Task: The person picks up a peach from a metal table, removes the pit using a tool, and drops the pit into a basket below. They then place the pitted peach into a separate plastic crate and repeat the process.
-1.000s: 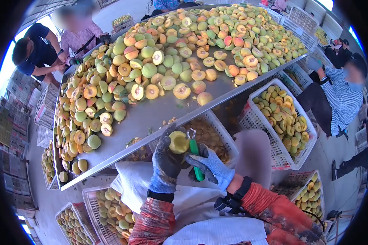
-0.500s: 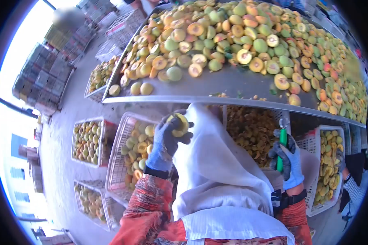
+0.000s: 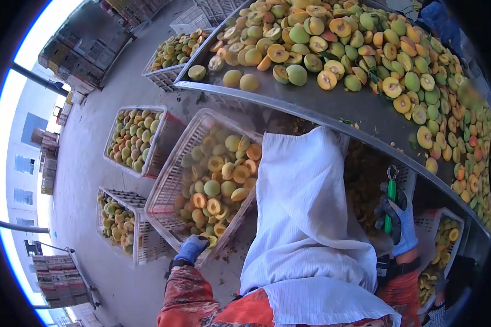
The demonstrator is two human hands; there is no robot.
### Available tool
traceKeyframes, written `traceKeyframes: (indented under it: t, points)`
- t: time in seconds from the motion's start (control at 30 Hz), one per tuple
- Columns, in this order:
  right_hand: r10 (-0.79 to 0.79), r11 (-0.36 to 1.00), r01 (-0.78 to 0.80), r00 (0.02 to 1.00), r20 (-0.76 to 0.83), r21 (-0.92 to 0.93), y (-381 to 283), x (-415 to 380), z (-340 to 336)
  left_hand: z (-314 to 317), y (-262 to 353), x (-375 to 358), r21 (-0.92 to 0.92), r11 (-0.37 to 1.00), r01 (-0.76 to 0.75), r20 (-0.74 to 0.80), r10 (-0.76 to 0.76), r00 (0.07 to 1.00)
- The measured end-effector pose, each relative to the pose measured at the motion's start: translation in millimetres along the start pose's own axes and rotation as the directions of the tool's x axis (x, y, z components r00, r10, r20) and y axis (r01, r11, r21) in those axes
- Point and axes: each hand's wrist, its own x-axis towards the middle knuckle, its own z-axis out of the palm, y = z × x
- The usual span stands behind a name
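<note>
My left hand (image 3: pixel 192 248), in a blue and grey glove, is at the near edge of a white crate (image 3: pixel 163 210), its fingers closed on a yellow-green fruit half (image 3: pixel 210 240). Inside this crate lie whole and halved fruits (image 3: pixel 213 188). On the right, my right hand (image 3: pixel 401 218), gloved too, is wrapped round the green handle of a pitting tool (image 3: pixel 390 207); its metal ring end points up. A white apron (image 3: pixel 311 218) covers my lap between the hands. Beyond it stands a metal table (image 3: pixel 333 103) heaped with halved and whole fruits.
More fruit crates (image 3: pixel 161 136) stand on the floor at the left, another crate (image 3: pixel 444 212) at the right. Under the table is a dim crate of dark scraps (image 3: pixel 363 180). Stacked crates (image 3: pixel 82 49) rise at the far left. Part of another person (image 3: pixel 439 305) shows at lower right.
My left hand has moved down and left from above the apron to the crate's near edge. The view has turned left. My right hand still holds the green tool.
</note>
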Motion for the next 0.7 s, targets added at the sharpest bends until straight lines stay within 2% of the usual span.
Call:
traceKeyframes:
  t: [0.03,0.1,0.13,0.17,0.2,0.23,0.3,0.37,0.4,0.43,0.5,0.53,0.57,0.63,0.7]
  points:
    - [0.009,1.000,-0.009,1.000,0.017,-0.019,-5,-1,-1,-12,19,9,-0.113,0.993,-0.016,-0.125,0.002,0.992]
    - [0.010,0.999,-0.011,1.000,0.007,0.036,-13,-4,2,-58,65,47,-0.396,0.904,-0.159,-0.310,0.031,0.950]
    - [0.008,0.998,-0.007,1.000,-0.003,0.055,-13,-3,1,-85,99,53,-0.460,0.799,-0.387,-0.496,0.130,0.858]
    - [-0.010,0.999,0.010,1.000,-0.009,0.054,-13,-3,0,-115,137,55,-0.468,0.653,-0.595,-0.668,0.180,0.722]
    - [0.000,0.999,0.002,0.999,-0.040,0.047,-13,-2,-2,-143,175,63,-0.427,0.580,-0.694,-0.742,0.215,0.636]
    - [0.011,0.999,-0.008,0.997,-0.071,0.043,-12,-2,-3,-172,216,57,-0.288,0.508,-0.812,-0.834,0.284,0.473]
    - [0.006,1.000,-0.003,0.993,-0.117,0.024,-12,-2,-4,-220,293,44,0.105,0.595,-0.797,-0.886,0.419,0.197]
    - [0.020,1.000,-0.017,0.984,-0.177,0.022,-12,-5,-4,-250,359,20,0.123,0.741,-0.660,-0.803,0.465,0.372]
    - [0.033,0.999,-0.024,0.980,-0.197,0.044,-12,-7,-4,-257,381,26,0.248,0.794,-0.556,-0.764,0.513,0.391]
    - [0.023,0.998,-0.012,0.977,-0.213,0.053,-12,-8,-3,-261,402,30,0.315,0.842,-0.438,-0.709,0.516,0.481]
    - [0.068,0.997,-0.060,0.972,-0.227,0.043,-10,-10,-6,-262,427,48,0.418,0.865,-0.277,-0.616,0.494,0.614]
    - [-0.015,1.000,0.015,0.970,-0.244,-0.003,2,-8,-14,-255,430,72,0.467,0.845,-0.261,-0.651,0.528,0.546]
    - [-0.021,1.000,0.024,0.964,-0.267,0.006,2,-7,-17,-256,435,72,0.353,0.879,-0.321,-0.636,0.477,0.606]
    - [0.121,0.992,-0.108,0.963,-0.242,0.067,4,-10,-20,-260,436,87,0.324,0.863,-0.388,-0.595,0.504,0.626]
    - [0.165,0.980,-0.129,0.951,-0.262,0.149,-6,-8,-7,-261,427,84,0.345,0.830,-0.438,-0.571,0.556,0.604]
